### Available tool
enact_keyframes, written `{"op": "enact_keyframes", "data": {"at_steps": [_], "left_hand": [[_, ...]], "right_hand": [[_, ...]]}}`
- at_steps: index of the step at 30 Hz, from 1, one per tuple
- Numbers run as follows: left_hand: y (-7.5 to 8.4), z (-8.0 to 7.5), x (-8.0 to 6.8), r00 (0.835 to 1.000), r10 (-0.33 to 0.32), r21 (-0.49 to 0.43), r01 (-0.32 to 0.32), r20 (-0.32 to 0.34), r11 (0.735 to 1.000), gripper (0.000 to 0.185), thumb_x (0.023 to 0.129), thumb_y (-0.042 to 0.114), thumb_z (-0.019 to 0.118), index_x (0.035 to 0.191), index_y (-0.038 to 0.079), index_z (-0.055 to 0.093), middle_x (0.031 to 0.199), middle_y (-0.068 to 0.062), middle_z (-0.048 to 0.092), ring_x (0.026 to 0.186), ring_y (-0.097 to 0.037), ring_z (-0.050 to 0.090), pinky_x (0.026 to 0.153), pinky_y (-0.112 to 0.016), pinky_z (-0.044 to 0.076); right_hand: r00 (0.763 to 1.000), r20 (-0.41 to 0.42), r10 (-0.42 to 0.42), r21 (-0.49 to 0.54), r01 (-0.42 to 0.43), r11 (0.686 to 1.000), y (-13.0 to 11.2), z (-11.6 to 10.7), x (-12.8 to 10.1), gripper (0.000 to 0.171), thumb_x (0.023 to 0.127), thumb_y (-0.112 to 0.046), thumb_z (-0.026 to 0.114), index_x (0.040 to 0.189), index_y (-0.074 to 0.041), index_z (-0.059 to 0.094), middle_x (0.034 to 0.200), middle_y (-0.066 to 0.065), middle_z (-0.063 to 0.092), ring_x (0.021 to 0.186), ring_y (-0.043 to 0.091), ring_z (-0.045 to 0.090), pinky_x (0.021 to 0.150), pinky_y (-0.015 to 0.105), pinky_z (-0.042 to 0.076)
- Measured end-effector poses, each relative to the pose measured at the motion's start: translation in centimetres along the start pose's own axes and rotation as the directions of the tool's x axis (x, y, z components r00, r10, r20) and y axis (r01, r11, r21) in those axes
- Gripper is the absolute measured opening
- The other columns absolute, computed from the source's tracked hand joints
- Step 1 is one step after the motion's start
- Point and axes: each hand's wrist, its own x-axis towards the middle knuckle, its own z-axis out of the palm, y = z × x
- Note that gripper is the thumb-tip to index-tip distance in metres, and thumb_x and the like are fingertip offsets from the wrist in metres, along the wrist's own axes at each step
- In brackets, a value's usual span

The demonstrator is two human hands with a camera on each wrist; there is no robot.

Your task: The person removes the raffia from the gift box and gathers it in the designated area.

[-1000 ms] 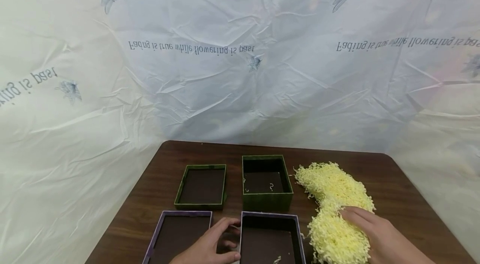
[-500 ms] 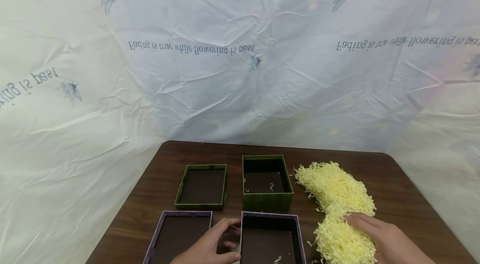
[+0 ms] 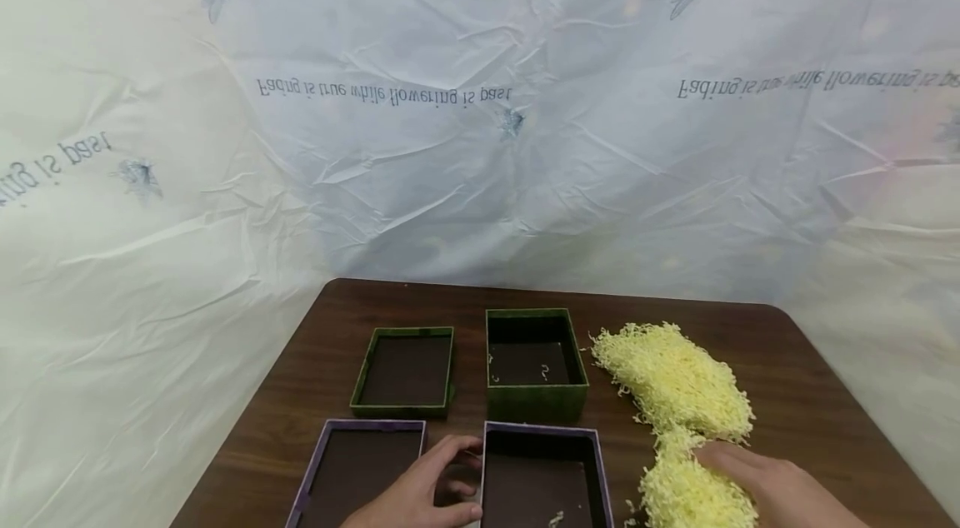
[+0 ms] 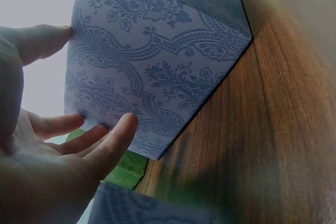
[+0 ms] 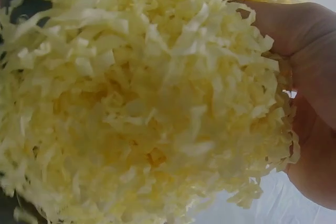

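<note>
My left hand lies between two purple pieces at the near edge, its fingers and thumb resting flat against the patterned side wall of the deep purple box. That box is nearly empty, with a stray strand inside. My right hand grips a clump of yellow shredded paper at the lower right, just below the larger pile. In the right wrist view the shreds fill the curled palm.
A shallow purple lid lies left of my left hand. Behind stand a green lid and a deep green box holding a few strands. The brown table ends at a crinkled printed sheet behind and beside it.
My right hand has drawn its clump of shredded paper toward the near edge, pulling it away from the main pile. The left hand has stayed against the purple box.
</note>
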Motion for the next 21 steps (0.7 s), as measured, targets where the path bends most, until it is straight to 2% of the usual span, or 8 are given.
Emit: {"op": "enact_keyframes", "data": {"at_steps": [4,6,9,13,18,21], "left_hand": [[0.1,0.0,0.0,1.000,-0.006,-0.003,0.006,0.003,1.000,0.060,0.095,0.013,0.063,0.145,-0.001,0.033,0.141,-0.030,0.034,0.122,-0.005,0.049,0.095,-0.025,0.053],[0.1,0.0,0.0,1.000,-0.009,-0.004,0.009,0.003,1.000,0.060,0.095,0.013,0.063,0.145,-0.001,0.033,0.141,-0.030,0.035,0.122,-0.005,0.049,0.095,-0.025,0.053],[0.1,-0.1,-0.1,1.000,-0.007,0.000,0.007,0.000,1.000,0.060,0.095,0.013,0.063,0.145,-0.001,0.033,0.140,-0.030,0.035,0.122,-0.005,0.049,0.095,-0.025,0.053],[0.2,-0.1,0.0,1.000,-0.007,0.005,0.007,0.007,1.000,0.061,0.095,0.013,0.063,0.145,-0.003,0.032,0.140,-0.030,0.035,0.122,-0.005,0.048,0.096,-0.026,0.052],[0.2,-0.1,-0.1,1.000,-0.009,-0.004,0.009,0.007,1.000,0.062,0.095,0.013,0.063,0.145,-0.005,0.031,0.140,-0.031,0.034,0.121,-0.005,0.048,0.096,-0.025,0.052],[0.2,0.0,-0.1,1.000,0.000,0.006,0.000,0.004,1.000,0.062,0.095,0.013,0.064,0.145,-0.005,0.031,0.140,-0.032,0.034,0.122,-0.008,0.048,0.096,-0.025,0.052]], "right_hand": [[0.999,0.048,-0.001,-0.052,0.003,0.999,0.4,0.4,0.0,0.071,0.084,-0.037,0.076,0.145,-0.016,0.046,0.125,0.031,0.057,0.073,-0.004,0.063,0.057,0.027,0.052],[0.997,0.076,0.028,-0.069,-0.023,0.997,0.5,0.5,0.0,0.070,0.085,-0.038,0.074,0.144,-0.014,0.046,0.125,0.033,0.057,0.071,-0.003,0.063,0.057,0.028,0.052],[0.990,0.109,0.089,-0.120,-0.076,0.990,0.7,0.7,0.1,0.069,0.087,-0.045,0.071,0.144,-0.013,0.047,0.127,0.032,0.056,0.082,0.010,0.069,0.058,0.033,0.054],[0.983,0.117,0.142,-0.154,-0.123,0.980,0.6,1.1,0.1,0.072,0.087,-0.051,0.068,0.143,-0.012,0.047,0.129,0.027,0.058,0.096,0.022,0.069,0.061,0.037,0.056],[0.988,0.101,0.119,-0.146,-0.103,0.984,0.5,1.5,0.3,0.067,0.085,-0.051,0.069,0.138,-0.013,0.052,0.125,0.022,0.062,0.092,0.014,0.068,0.060,0.033,0.055],[0.990,0.091,0.107,-0.180,-0.089,0.980,0.6,1.6,0.3,0.062,0.085,-0.053,0.069,0.132,-0.017,0.056,0.121,0.017,0.065,0.092,0.018,0.069,0.058,0.034,0.055]]}}
